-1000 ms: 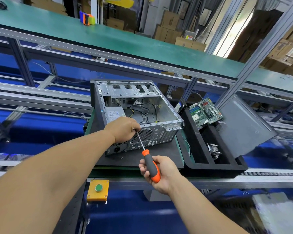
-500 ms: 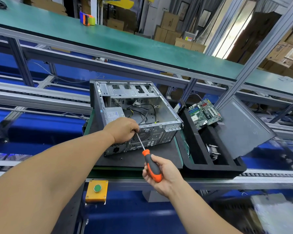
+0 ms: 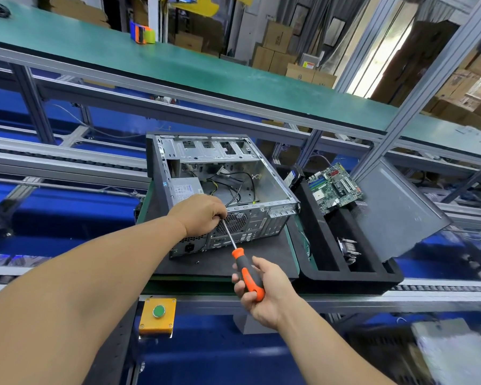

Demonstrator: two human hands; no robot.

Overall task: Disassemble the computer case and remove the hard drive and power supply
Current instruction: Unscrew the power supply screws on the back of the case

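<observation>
Head view: the computer case point(image 3: 222, 190) is laid on its side on the dark mat point(image 3: 261, 259), open face up, its rear panel turned toward the near edge. The power supply point(image 3: 185, 190) is seated in the case's near-left corner — directly under the left hand point(image 3: 203, 216), which is curled at the top of the rear panel and pinches the screwdriver point(image 3: 240, 262) shaft near its tip. The orange handle is gripped by the right hand point(image 3: 264, 290), so the tool's long axis is slanted up and away into the panel. No hard drive can be made out (the drive bays look bare). A loose screw point(image 3: 197, 262) lies on the mat just before the case. A black tray point(image 3: 353, 276) with a motherboard point(image 3: 333, 187) is set at the right edge, a side panel point(image 3: 400, 212) leaning beyond; nothing blocks the tool.
</observation>
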